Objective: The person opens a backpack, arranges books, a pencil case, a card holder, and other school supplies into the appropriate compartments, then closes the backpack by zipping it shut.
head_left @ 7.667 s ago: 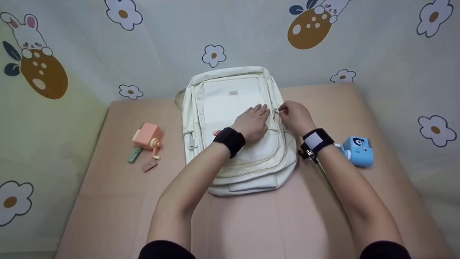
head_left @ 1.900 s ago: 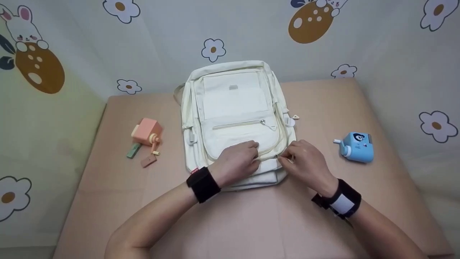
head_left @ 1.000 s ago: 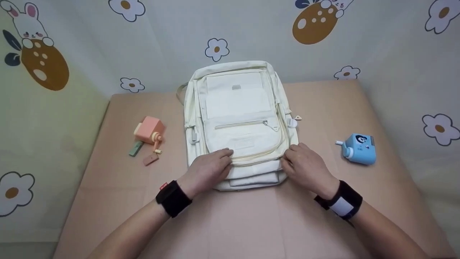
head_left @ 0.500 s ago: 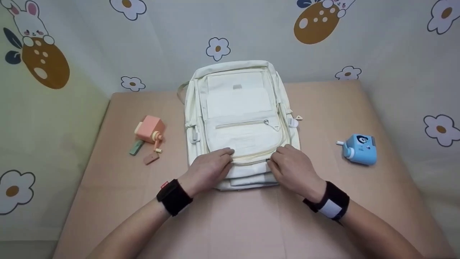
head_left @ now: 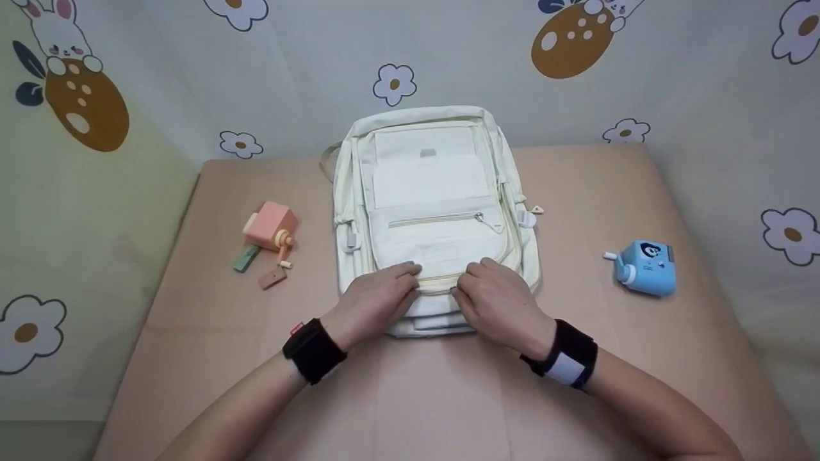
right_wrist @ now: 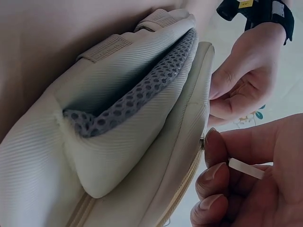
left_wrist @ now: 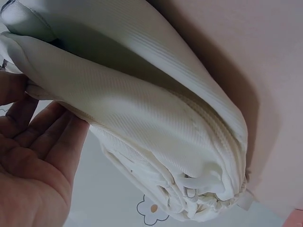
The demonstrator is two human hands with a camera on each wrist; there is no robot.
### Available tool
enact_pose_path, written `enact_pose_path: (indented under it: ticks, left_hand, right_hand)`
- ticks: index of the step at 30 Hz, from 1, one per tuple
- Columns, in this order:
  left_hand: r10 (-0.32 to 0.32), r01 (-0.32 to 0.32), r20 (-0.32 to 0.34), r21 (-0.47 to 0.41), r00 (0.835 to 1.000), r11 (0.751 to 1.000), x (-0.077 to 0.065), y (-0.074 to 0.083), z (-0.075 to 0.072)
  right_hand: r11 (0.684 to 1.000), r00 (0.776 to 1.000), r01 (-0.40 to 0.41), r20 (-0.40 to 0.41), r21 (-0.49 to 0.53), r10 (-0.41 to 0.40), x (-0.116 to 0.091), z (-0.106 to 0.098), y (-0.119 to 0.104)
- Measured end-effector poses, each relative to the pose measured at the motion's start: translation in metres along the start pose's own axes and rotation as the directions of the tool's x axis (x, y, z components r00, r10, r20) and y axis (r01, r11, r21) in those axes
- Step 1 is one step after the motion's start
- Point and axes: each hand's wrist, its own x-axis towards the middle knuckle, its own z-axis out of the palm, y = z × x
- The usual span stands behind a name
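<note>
A cream backpack (head_left: 429, 179) lies front side up, a zipped pocket (head_left: 435, 220) across its front. At its lower edge my left hand (head_left: 375, 301) pinches the fabric beside the curved zipper; the left wrist view shows thumb and fingers on a fold of the bag (left_wrist: 123, 94). Close to its right, my right hand (head_left: 503, 306) grips the zipper pull (right_wrist: 245, 168), whose pale tab sticks out between the curled fingers. The slider (right_wrist: 202, 144) sits right at the fingertips, with the zipper teeth (right_wrist: 182, 191) running along the seam.
Left of the backpack stands a pink hand-crank sharpener (head_left: 272, 225), with a green block (head_left: 246, 258) and a reddish-brown block (head_left: 273, 278) beside it. A blue hand-crank sharpener (head_left: 647, 267) is at the right. Patterned cloth (head_left: 307, 77) hangs behind the table (head_left: 435, 397).
My right hand has travelled down the bag's right side, round the corner and leftward along the lower zipper. My left hand has shifted from the bag's front to its lower edge.
</note>
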Motion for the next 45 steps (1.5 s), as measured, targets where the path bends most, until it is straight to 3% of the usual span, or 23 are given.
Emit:
enact_pose_path:
  ticks: [11, 18, 21, 26, 32, 39, 45]
  left_hand:
    - [0.063, -0.064, -0.011, -0.006, 0.998, 0.998, -0.015, -0.009, -0.002]
    - [0.022, -0.022, 0.014, -0.001, 1.000, 1.000, -0.032, -0.029, -0.010]
    - [0.018, -0.019, 0.041, 0.021, 0.999, 1.000, -0.033, -0.038, -0.013]
    - [0.077, -0.082, 0.085, 0.059, 0.993, 0.995, -0.032, -0.048, -0.013]
    - [0.074, -0.075, 0.054, 0.035, 0.996, 0.997, -0.033, -0.052, -0.009]
    - [0.022, -0.021, 0.028, -0.044, 0.999, 0.999, -0.030, -0.051, -0.010]
    - [0.001, 0.001, 0.036, -0.054, 0.999, 0.999, -0.029, -0.051, -0.009]
  right_hand:
    - [0.999, 0.999, -0.032, 0.018, 0.017, 0.031, -0.002, 0.002, 0.004]
    - [0.998, 0.999, -0.044, 0.013, 0.043, 0.043, -0.004, 0.000, 0.006]
    - [0.997, 0.999, -0.049, 0.011, 0.055, 0.049, -0.004, 0.000, 0.006]
    - [0.995, 0.997, -0.071, 0.029, 0.072, 0.069, -0.004, 0.000, 0.006]
    - [0.989, 0.992, -0.107, 0.084, 0.105, 0.098, -0.004, -0.002, 0.003]
    - [0.996, 0.997, -0.040, 0.070, 0.077, 0.035, 0.003, -0.002, -0.010]
    - [0.999, 0.997, 0.026, 0.071, 0.019, -0.028, 0.018, 0.007, -0.027]
